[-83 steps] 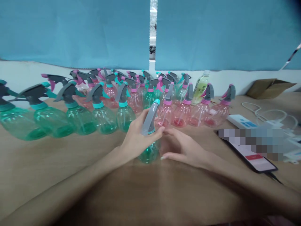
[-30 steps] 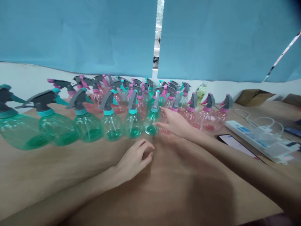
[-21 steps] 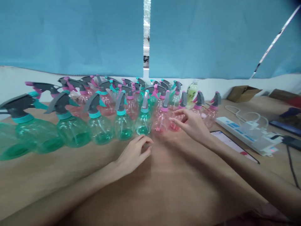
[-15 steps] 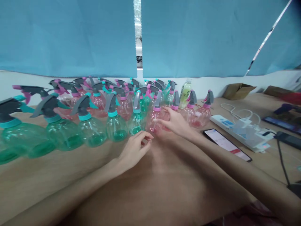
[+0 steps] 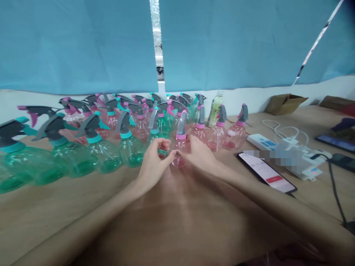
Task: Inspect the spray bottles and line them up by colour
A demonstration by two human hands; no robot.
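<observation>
A clear pink spray bottle (image 5: 179, 147) with a pink collar and grey trigger head stands upright at the front of the rows. My right hand (image 5: 200, 153) is wrapped round its right side. On its left side is my left hand (image 5: 155, 160), fingers curved apart and thumb tip near the bottle's lower part. Just behind my left fingers stands a green bottle with a teal collar (image 5: 154, 131). Another green bottle (image 5: 131, 149) is left of it. To the right of my right hand are more pink bottles (image 5: 217, 137).
Several more green and pink spray bottles fill the left and back. A drink bottle (image 5: 215, 111) stands near the wall. On the right lie a phone (image 5: 266, 171), a white power strip (image 5: 262, 142) with cables, an open cardboard box (image 5: 285, 104) and a dark device (image 5: 338, 145).
The front pink bottle has come nearer with my right hand, which moved left and down. My left hand has opened more and moved to the bottle's left side. The view has shifted slightly.
</observation>
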